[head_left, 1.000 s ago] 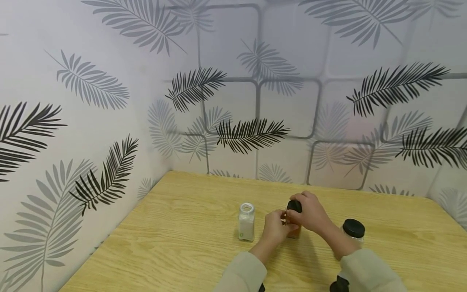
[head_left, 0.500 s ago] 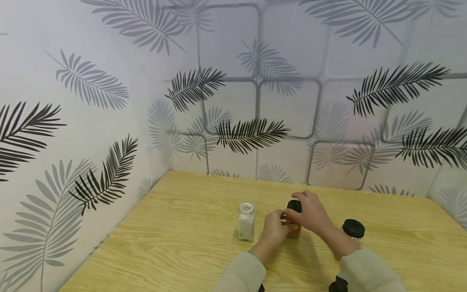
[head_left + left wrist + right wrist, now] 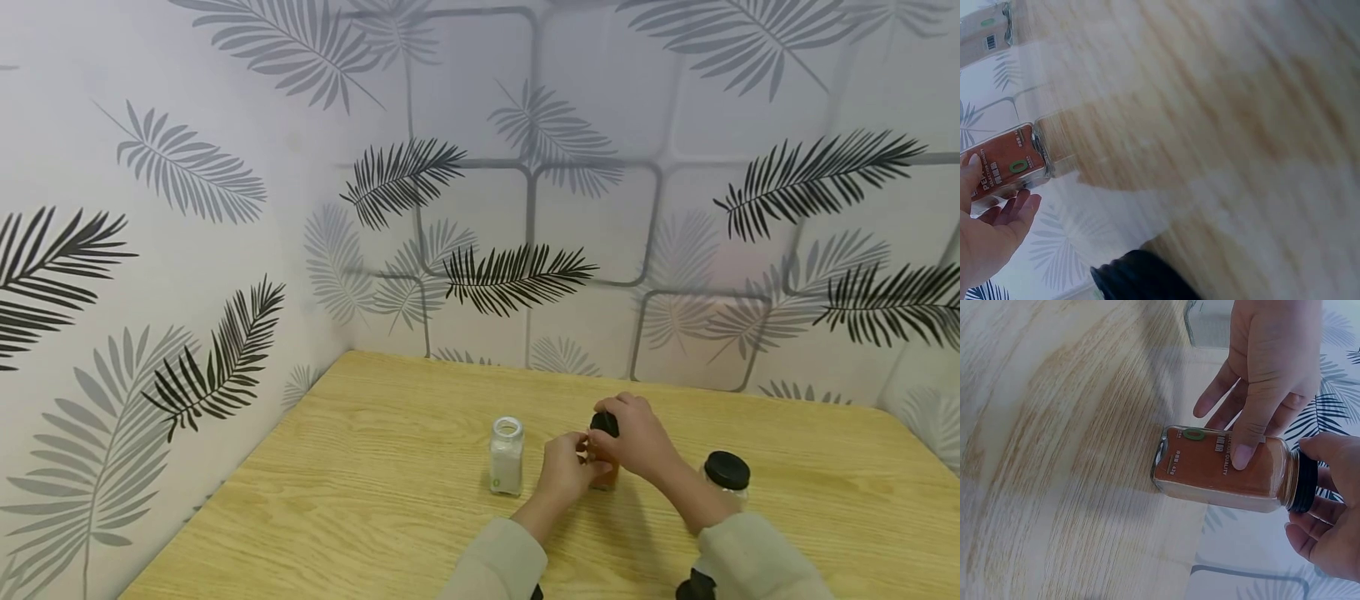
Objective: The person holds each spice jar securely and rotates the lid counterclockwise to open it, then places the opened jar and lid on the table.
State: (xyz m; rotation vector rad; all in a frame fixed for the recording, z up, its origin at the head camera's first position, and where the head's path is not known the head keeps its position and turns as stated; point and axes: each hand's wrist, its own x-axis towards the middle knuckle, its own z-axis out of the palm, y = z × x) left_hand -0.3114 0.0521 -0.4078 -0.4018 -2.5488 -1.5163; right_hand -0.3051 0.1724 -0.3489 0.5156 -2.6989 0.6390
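Observation:
A square glass spice jar (image 3: 1216, 469) of reddish-brown powder stands upright on the wooden table, its label partly covered by fingers. My left hand (image 3: 564, 471) grips the jar's body from the left; in the right wrist view its thumb presses the label side. At the top, my right hand (image 3: 637, 435) holds the black screw lid (image 3: 1303, 484) between thumb and fingers. The lid sits on the jar's neck. Left of my hands stands a lidless glass jar (image 3: 506, 467) of white contents.
A glass jar with a black lid (image 3: 727, 470) stands to the right, partly behind my right forearm. The wooden table (image 3: 375, 467) runs back to a leaf-patterned wall (image 3: 480, 208). A dark object (image 3: 696, 585) shows beside the right sleeve at the bottom.
Half a second ago my right fingers were lifted and spread off the lid's far side; now they are back around it. My left hand and the jar have stayed in place.

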